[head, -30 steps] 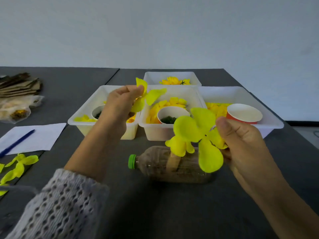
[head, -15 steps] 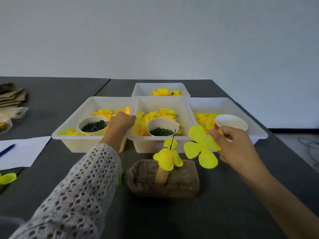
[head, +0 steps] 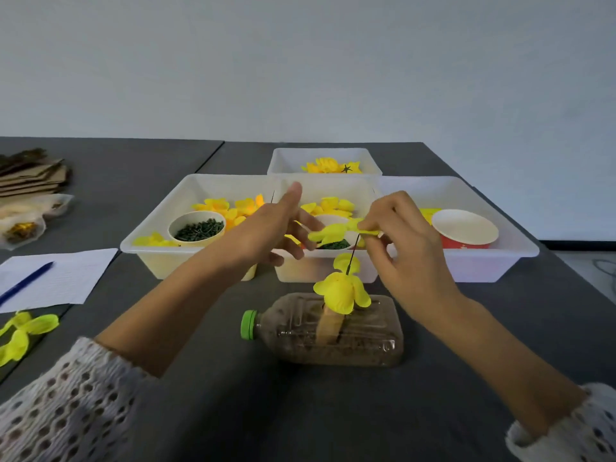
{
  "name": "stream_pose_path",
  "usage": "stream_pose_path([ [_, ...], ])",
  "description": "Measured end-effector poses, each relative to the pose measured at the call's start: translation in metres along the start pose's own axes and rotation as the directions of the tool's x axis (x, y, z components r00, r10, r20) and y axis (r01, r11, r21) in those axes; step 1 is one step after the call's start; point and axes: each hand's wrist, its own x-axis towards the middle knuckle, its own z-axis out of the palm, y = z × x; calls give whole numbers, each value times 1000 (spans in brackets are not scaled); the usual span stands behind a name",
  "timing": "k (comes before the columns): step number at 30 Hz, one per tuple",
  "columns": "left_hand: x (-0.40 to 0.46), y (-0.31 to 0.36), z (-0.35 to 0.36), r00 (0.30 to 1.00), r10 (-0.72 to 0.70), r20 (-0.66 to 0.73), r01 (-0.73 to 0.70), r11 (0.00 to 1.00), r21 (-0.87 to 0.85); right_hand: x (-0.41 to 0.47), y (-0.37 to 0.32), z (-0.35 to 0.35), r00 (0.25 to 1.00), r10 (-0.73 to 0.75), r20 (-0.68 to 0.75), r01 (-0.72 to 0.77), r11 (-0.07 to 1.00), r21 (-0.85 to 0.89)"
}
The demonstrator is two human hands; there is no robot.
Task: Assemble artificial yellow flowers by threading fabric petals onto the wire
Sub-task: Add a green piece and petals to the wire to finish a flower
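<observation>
wire (head: 352, 255): near-upright, tip leaning right, rising from bottle (head: 333, 331)
petal (head: 336, 230): flat at wire tip
right hand (head: 405, 248): fingers pinch petal
left hand (head: 270, 233): fingers loosely spread, empty
bench (head: 300, 411): dark grey, pale wall behind

We see soft, even, diffuse light with only faint shadows under the plastic bottle (head: 328, 331), slight motion blur on the left hand (head: 266, 233), and wide-angle bowing toward three and nine o'clock.
</observation>
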Motion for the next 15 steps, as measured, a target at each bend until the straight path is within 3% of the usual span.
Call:
stream_pose_path([
  [2,-7,10,6,992,-80,96,83,996,-30,-4,1,3,997,-79,-6,79,995,-53],
  [6,-25,22,21,991,-86,107,69,986,154,-3,4,0,985,-162,-58,158,985,-74],
  [10,-30,26,30,997,-70,23,69,997,17,2,3,-7,980,-167,-109,165,986,-32],
  [13,-30,28,32,998,26,50,-18,987,-157,5,2,-11,980,-162,-117,157,986,-50],
  [15,-31,29,31,995,103,17,-99,980,-171,3,1,-12,987,-88,-132,83,996,-41],
])
